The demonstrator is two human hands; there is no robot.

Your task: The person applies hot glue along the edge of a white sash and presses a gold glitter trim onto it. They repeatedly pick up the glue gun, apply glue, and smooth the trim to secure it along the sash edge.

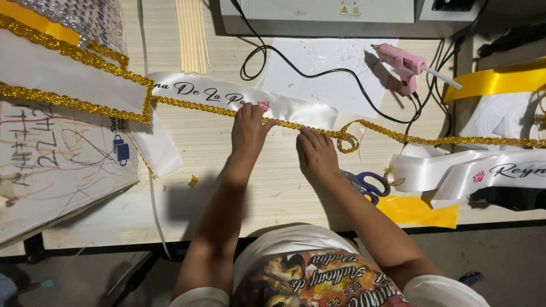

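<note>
A white satin sash (296,109) with dark script lettering and a small pink flower lies across the wooden table (267,187). A gold glitter trim (398,134) runs along the sash's near edge and off to the right. My left hand (248,129) presses fingertips down on the trim and sash edge beside the flower. Just to the right, my right hand (316,152) presses the same trim, fingers flat and close together. Neither hand grips anything.
A pink glue gun (405,64) with a black cord lies at the back right on white paper. Blue-handled scissors (367,185) rest by my right wrist. More white sashes (466,170), yellow ribbon (495,81), glue sticks (193,34) and scribbled cardboard (51,159) surround the area.
</note>
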